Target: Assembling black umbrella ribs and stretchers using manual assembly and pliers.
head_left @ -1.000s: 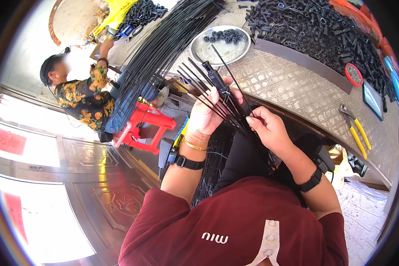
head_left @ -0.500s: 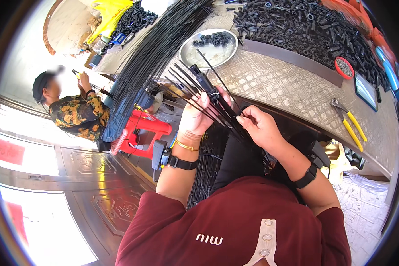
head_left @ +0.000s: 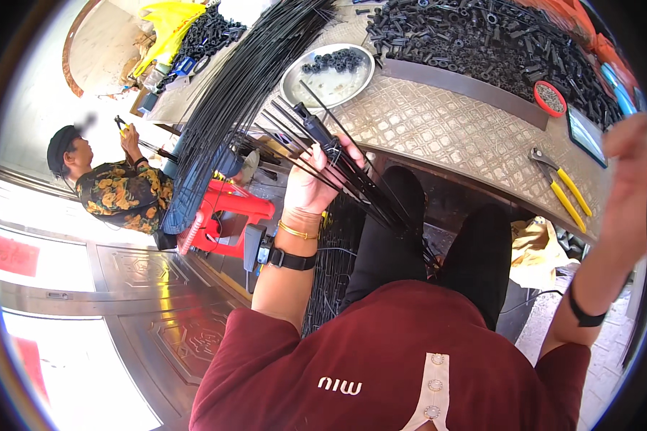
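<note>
My left hand [head_left: 316, 172] is wrapped round a bundle of thin black rods [head_left: 370, 192], held at a slant above my lap. Among the rods, a thicker black plastic fitting [head_left: 313, 123] sticks up past my fingers. The rods fan out at the upper end and run down between my knees. My right hand [head_left: 629, 154] is raised at the far right, apart from the bundle and smeared by motion. It is nearest to a light blue object [head_left: 617, 87] at the table's right end; whether it holds anything does not show.
On the patterned table [head_left: 438, 122] lie a long sheaf of black rods [head_left: 244, 79], a metal bowl [head_left: 327, 90] of black rings, a heap of black parts [head_left: 482, 54], a red dish [head_left: 550, 98] and yellow-handled pliers [head_left: 568, 194]. A co-worker [head_left: 115, 179] sits left, behind a red stool [head_left: 226, 215].
My right hand has let go of the rods and swung up to the far right. My left hand keeps its hold. The whole view has shifted slightly.
</note>
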Demonstrator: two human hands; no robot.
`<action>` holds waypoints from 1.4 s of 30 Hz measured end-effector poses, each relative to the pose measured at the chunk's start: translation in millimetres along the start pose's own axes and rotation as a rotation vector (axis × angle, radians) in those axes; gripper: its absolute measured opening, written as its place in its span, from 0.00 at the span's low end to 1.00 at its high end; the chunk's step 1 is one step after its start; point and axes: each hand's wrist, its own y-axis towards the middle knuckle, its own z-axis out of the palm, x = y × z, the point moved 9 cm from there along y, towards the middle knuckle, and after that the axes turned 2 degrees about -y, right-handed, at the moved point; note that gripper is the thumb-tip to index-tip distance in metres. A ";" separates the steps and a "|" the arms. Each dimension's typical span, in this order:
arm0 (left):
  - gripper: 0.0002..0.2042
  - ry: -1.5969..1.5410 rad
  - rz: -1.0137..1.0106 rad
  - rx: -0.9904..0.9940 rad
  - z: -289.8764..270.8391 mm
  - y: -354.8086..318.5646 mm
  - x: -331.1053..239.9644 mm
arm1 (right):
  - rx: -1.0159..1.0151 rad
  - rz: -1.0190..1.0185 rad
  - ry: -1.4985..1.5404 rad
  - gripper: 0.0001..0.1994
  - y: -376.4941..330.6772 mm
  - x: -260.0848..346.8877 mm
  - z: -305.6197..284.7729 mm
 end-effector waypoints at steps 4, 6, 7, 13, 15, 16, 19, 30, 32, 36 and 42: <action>0.23 -0.012 -0.003 -0.007 -8.7 -7.4 0.7 | 0.192 0.311 0.211 0.04 -37.8 -3.8 174.9; 0.23 -0.007 -0.017 0.002 -4.0 -6.0 1.3 | 0.201 0.350 0.291 0.04 -51.5 -13.0 220.1; 0.24 0.010 -0.023 0.004 1.1 -4.8 1.4 | 0.175 0.334 0.276 0.05 -54.8 -14.6 230.8; 0.24 0.032 -0.011 -0.021 0.1 -7.0 -0.7 | 0.170 0.251 0.085 0.05 -46.1 -17.5 264.9; 0.24 0.038 -0.005 -0.039 -6.2 -8.0 -1.0 | 0.183 0.241 0.072 0.05 -44.6 -17.1 269.0; 0.24 0.034 -0.008 -0.007 -7.1 -7.7 -0.6 | 0.192 0.230 0.055 0.04 -44.3 -16.2 270.8; 0.24 0.024 -0.010 0.037 -6.5 -4.8 -0.6 | 0.206 0.226 -0.002 0.04 -45.2 -16.2 274.3; 0.24 0.085 0.041 -0.021 1.5 -6.8 -3.6 | 0.142 0.188 -0.089 0.05 -45.9 -12.7 272.5; 0.22 0.038 0.049 0.019 4.1 -7.5 -3.4 | 0.121 0.162 -0.100 0.05 -46.5 -9.6 273.0; 0.21 0.010 0.025 -0.030 -8.8 -12.9 2.9 | 0.140 0.127 -0.120 0.05 -47.3 -2.7 277.2; 0.21 -0.199 0.061 0.118 -9.3 -15.6 4.1 | 0.144 0.091 -0.110 0.06 -46.0 6.5 278.0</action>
